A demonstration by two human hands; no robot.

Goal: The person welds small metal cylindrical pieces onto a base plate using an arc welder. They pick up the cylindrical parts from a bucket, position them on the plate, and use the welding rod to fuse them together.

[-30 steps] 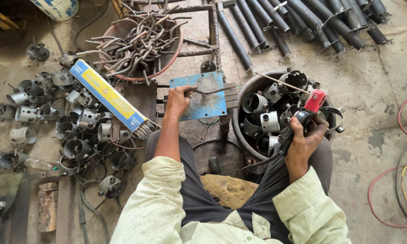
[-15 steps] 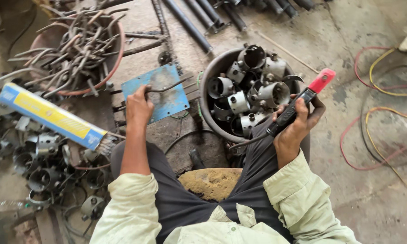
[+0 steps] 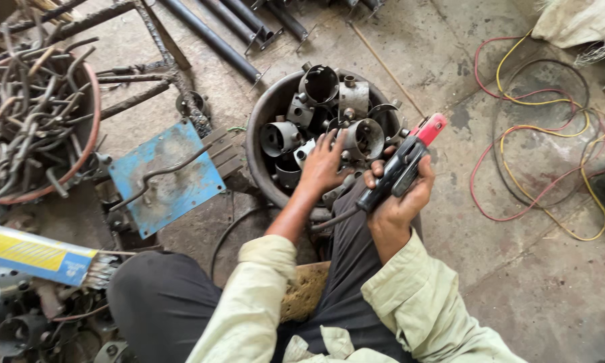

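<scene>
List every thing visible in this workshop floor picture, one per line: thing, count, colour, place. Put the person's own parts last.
metal basin: one, dark grey, centre floor
short pipe pieces: several, grey, inside the basin
blue plate: one, blue, left of the basin
bent rod: one, rusty, lying on the blue plate
bent rod pile: many, rusty, far left
electrode box: one, blue and yellow, lower left
long tubes: several, black, top
cables: several, red and yellow, right floor
electrode holder: one, black and red, in the right hand
left hand: on the basin's pipe pieces
right hand: gripping the holder
</scene>
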